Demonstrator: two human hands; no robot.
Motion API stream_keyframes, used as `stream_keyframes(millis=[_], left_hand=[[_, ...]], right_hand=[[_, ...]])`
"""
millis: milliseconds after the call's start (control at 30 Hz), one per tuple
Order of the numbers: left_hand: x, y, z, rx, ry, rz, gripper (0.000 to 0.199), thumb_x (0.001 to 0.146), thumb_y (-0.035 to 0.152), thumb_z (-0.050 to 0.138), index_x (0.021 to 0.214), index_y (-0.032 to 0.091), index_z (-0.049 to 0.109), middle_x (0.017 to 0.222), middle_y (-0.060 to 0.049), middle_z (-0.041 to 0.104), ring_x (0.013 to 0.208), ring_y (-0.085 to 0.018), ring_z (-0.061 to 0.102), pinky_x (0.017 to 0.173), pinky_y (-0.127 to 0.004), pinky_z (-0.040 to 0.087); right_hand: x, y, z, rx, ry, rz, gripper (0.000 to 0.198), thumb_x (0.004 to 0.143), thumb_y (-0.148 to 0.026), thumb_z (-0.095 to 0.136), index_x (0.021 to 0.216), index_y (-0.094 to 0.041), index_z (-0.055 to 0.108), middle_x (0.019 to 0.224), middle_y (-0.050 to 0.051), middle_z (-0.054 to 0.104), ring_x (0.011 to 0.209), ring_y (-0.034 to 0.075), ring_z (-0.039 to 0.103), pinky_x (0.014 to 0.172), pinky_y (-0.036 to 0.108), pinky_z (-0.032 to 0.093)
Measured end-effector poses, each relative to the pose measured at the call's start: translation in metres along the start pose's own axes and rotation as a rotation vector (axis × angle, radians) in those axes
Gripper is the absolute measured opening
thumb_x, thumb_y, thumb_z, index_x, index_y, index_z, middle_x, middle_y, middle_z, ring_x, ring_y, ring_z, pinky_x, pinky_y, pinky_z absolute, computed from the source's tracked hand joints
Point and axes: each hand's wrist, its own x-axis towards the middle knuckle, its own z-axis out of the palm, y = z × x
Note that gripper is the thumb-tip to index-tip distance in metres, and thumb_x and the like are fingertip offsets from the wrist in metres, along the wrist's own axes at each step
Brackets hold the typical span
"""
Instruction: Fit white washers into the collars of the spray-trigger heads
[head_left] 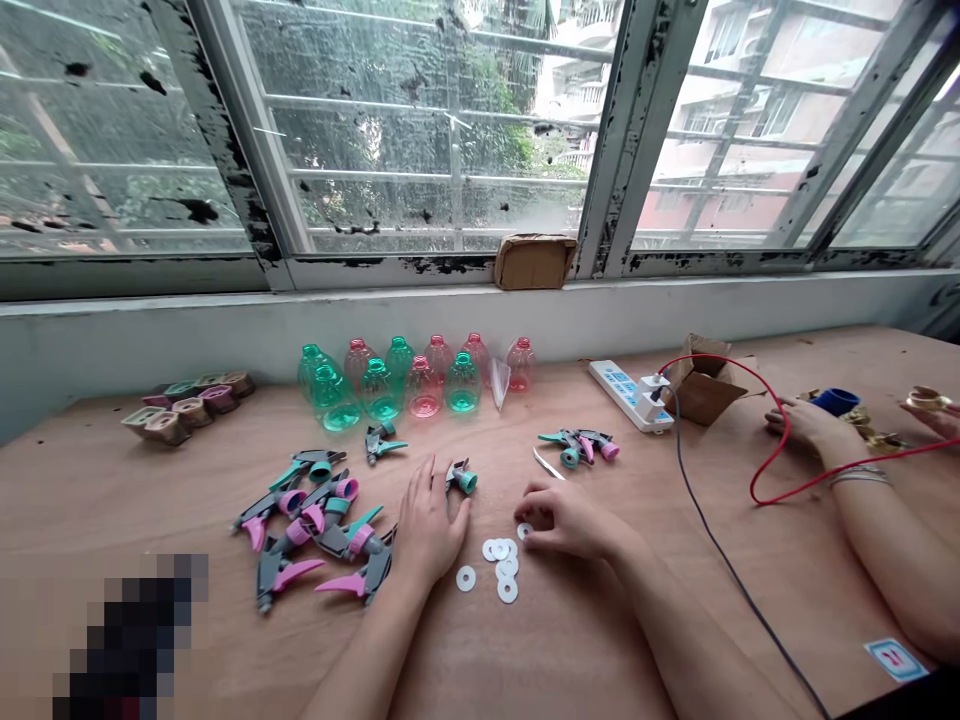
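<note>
My left hand point(431, 525) lies with its fingers stretched out on the table, beside a grey trigger sprayer head with a teal collar point(463, 480). The hand partly hides this sprayer head; whether it presses on it is unclear. My right hand point(570, 520) has curled fingers, with thumb and fingertips closed at a white ring washer point(525, 533). Between the hands, several more white washers point(507, 566) lie flat, some overlapping, and one washer point(466, 578) sits apart to the left. Left of my left hand is a pile of grey, pink and teal sprayer heads point(319, 515).
Green and pink clear bottles point(379, 390) stand along the wall. More sprayer heads point(581, 446) lie beyond my right hand. A power strip point(630, 395), red cable point(772, 440), dark cable point(705, 510) and cardboard box point(701, 385) are rightward. Another person's hands point(814, 430) handle brass-coloured parts.
</note>
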Motion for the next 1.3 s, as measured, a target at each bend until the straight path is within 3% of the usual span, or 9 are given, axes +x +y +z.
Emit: stream_keyframes(millis=[200, 533, 633, 733, 867, 1067, 1300], left_hand=[[-0.001, 0.002, 0.002, 0.130, -0.107, -0.045, 0.044, 0.086, 0.027, 0.053, 0.129, 0.015, 0.051, 0.125, -0.015, 0.060, 0.119, -0.030, 0.052, 0.104, -0.045, 0.037], [0.001, 0.004, -0.002, 0.043, -0.102, -0.016, 0.026, 0.090, 0.023, 0.047, 0.114, 0.021, 0.056, 0.116, -0.009, 0.062, 0.110, -0.027, 0.055, 0.096, -0.042, 0.042], [-0.001, 0.007, -0.004, 0.065, -0.121, 0.009, 0.024, 0.087, 0.030, 0.055, 0.109, 0.023, 0.058, 0.115, -0.009, 0.062, 0.108, -0.028, 0.055, 0.094, -0.042, 0.042], [-0.002, 0.010, -0.005, 0.081, -0.125, 0.010, 0.036, 0.081, 0.041, 0.063, 0.112, 0.023, 0.058, 0.116, -0.010, 0.061, 0.108, -0.030, 0.055, 0.092, -0.043, 0.042], [-0.001, 0.014, -0.007, 0.017, -0.132, 0.003, 0.032, 0.085, 0.048, 0.058, 0.105, 0.024, 0.061, 0.110, -0.008, 0.063, 0.106, -0.029, 0.055, 0.091, -0.042, 0.041], [0.001, 0.012, -0.009, -0.103, -0.137, -0.011, 0.008, 0.084, 0.027, 0.058, 0.090, 0.023, 0.062, 0.095, -0.006, 0.066, 0.098, -0.027, 0.057, 0.086, -0.040, 0.043], [0.002, 0.005, -0.006, -0.280, -0.098, -0.042, 0.017, 0.083, 0.020, 0.058, 0.099, 0.024, 0.062, 0.101, -0.005, 0.067, 0.099, -0.025, 0.060, 0.088, -0.040, 0.045]], right_hand=[[0.002, 0.004, 0.005, 0.048, -0.064, 0.095, 0.015, 0.072, -0.023, 0.076, 0.086, -0.022, 0.072, 0.083, 0.001, 0.064, 0.073, 0.014, 0.058, 0.063, 0.023, 0.042], [0.001, 0.006, -0.003, 0.143, -0.125, 0.146, 0.016, 0.073, -0.020, 0.071, 0.089, -0.019, 0.070, 0.089, 0.002, 0.062, 0.075, 0.014, 0.058, 0.066, 0.023, 0.045], [0.000, 0.005, -0.006, 0.121, -0.142, 0.149, 0.015, 0.075, -0.016, 0.067, 0.090, -0.019, 0.070, 0.088, 0.002, 0.062, 0.074, 0.013, 0.057, 0.066, 0.023, 0.044], [0.000, 0.003, -0.006, 0.081, -0.148, 0.143, 0.015, 0.075, -0.016, 0.066, 0.089, -0.019, 0.068, 0.087, 0.002, 0.062, 0.074, 0.013, 0.056, 0.065, 0.023, 0.042], [0.001, -0.002, -0.004, 0.036, -0.157, 0.129, 0.014, 0.073, -0.016, 0.067, 0.087, -0.018, 0.066, 0.088, 0.002, 0.062, 0.074, 0.013, 0.055, 0.066, 0.023, 0.041], [0.001, -0.006, -0.003, 0.033, -0.141, 0.103, 0.025, 0.074, -0.015, 0.065, 0.098, -0.022, 0.068, 0.090, 0.001, 0.062, 0.079, 0.014, 0.056, 0.070, 0.023, 0.043], [0.002, -0.003, 0.000, 0.049, -0.132, 0.098, 0.021, 0.078, -0.018, 0.066, 0.098, -0.023, 0.068, 0.095, 0.002, 0.061, 0.081, 0.015, 0.059, 0.074, 0.025, 0.045]])
